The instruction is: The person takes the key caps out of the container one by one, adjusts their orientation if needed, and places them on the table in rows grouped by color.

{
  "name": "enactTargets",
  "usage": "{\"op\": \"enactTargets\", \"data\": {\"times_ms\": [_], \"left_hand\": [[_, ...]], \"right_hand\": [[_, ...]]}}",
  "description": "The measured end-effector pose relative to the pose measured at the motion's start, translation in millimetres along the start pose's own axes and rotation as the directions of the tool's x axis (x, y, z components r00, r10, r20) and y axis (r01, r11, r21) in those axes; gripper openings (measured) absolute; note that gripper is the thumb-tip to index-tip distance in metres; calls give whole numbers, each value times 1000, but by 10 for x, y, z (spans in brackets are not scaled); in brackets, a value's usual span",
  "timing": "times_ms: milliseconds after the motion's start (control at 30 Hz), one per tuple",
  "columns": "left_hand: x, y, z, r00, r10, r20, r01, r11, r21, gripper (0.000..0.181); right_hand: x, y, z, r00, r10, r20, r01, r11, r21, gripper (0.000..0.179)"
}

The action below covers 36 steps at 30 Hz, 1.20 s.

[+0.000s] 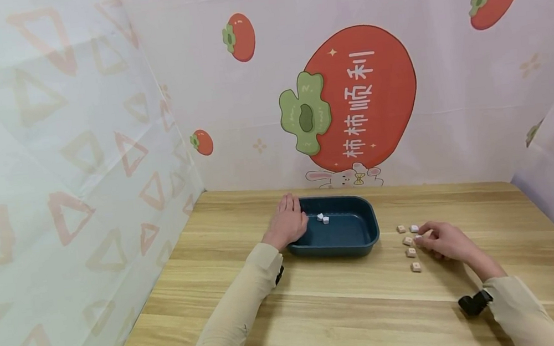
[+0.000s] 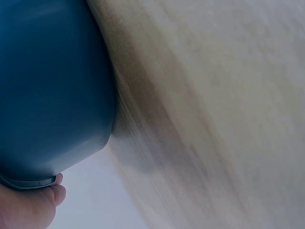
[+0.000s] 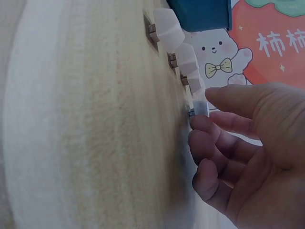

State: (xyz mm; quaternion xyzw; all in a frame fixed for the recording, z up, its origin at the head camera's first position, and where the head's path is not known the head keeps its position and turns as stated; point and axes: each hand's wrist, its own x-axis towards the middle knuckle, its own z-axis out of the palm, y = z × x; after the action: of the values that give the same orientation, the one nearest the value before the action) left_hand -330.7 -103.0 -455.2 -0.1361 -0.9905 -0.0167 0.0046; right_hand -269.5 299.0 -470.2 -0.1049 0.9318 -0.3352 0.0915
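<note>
A dark blue rectangular tray [image 1: 335, 252] stands on the wooden table, with two small white blocks [image 1: 325, 220] inside. My left hand [image 1: 287, 225] rests over its left rim, fingers stretched toward the back; in the left wrist view the tray's outer wall [image 2: 57, 86] fills the left side. Right of the tray, my right hand [image 1: 446, 241] pinches a small pale block [image 3: 200, 108] between thumb and index finger, low by the table. Several more small blocks lie around it, including a beige one [image 1: 416, 267] nearest me and a whitish one [image 1: 415, 228] by the fingertips.
The wooden table [image 1: 320, 313] runs back to a pale wall sheet [image 1: 229, 94] printed with red persimmons. Another sheet [image 1: 67, 176] with triangles borders the left side. A black wrist camera [image 1: 475, 303] sits below my right hand.
</note>
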Motion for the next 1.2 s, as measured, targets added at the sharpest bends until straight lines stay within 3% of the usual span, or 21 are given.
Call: {"op": "enactTargets", "data": {"times_ms": [333,733,1200], "left_hand": [[4,-9,-10,1000,2,-6,-3,1000,-4,61],[4,0,-4,1000,2,6,-3,1000,1,61],[8,7,1,1000,-5,13,5,1000,-1,62]], "right_hand": [[61,-165,-34,990,-100,-98,95,994,-56,33],[146,-478,31,991,-121,-55,120,993,-20,30],[227,-807,78,980,-186,-65,187,982,18,31]]}}
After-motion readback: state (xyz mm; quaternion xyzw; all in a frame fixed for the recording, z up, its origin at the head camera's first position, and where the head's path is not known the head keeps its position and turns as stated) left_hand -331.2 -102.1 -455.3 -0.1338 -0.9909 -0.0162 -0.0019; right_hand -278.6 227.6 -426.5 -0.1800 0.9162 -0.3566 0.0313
